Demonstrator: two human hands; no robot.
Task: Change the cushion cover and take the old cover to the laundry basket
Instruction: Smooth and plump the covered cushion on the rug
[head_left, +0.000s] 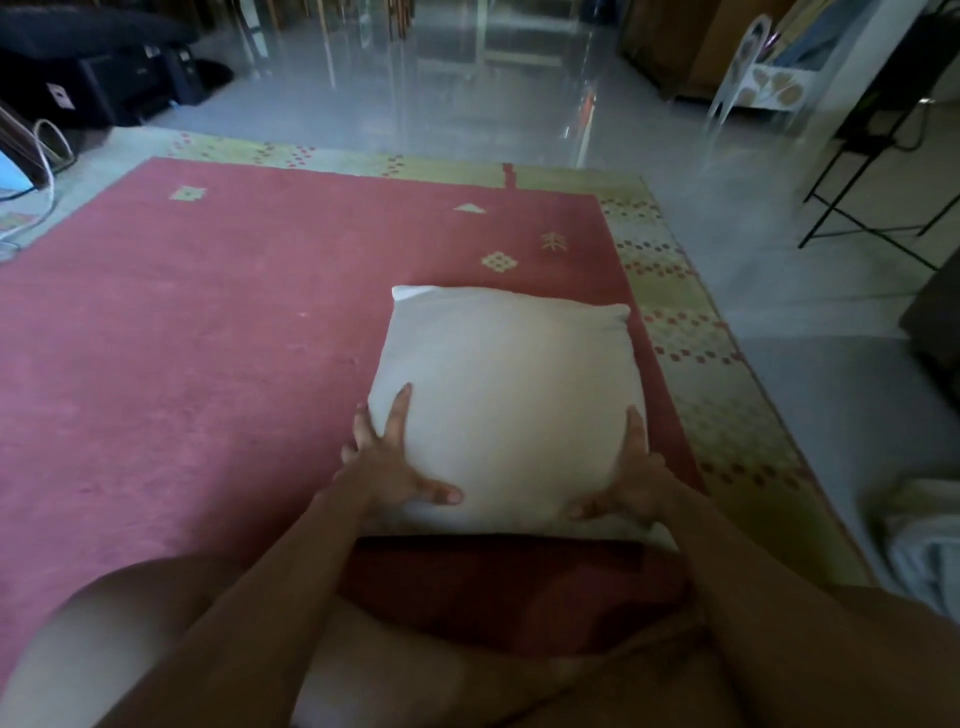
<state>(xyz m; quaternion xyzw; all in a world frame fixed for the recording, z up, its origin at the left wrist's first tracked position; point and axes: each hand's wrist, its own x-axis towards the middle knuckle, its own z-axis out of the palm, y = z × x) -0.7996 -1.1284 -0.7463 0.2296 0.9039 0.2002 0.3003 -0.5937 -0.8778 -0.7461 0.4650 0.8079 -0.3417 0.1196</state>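
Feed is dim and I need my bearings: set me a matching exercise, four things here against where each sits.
Things: 1 white cushion insert; 2 dark red cover; 3 left hand; 4 white cloth.
Places: A off the red rug, at the right edge of view; B pressed on the insert's left side; C mostly bare, lying on the rug; D bunched at the insert's near end.
Pairs: 1-C; 2-D; 3-B; 4-A.

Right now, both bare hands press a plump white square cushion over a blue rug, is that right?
Not quite: the head view shows the rug is pinkish red with a yellow-green border, not blue. The left hand and right hand do press the plump white square cushion over it.
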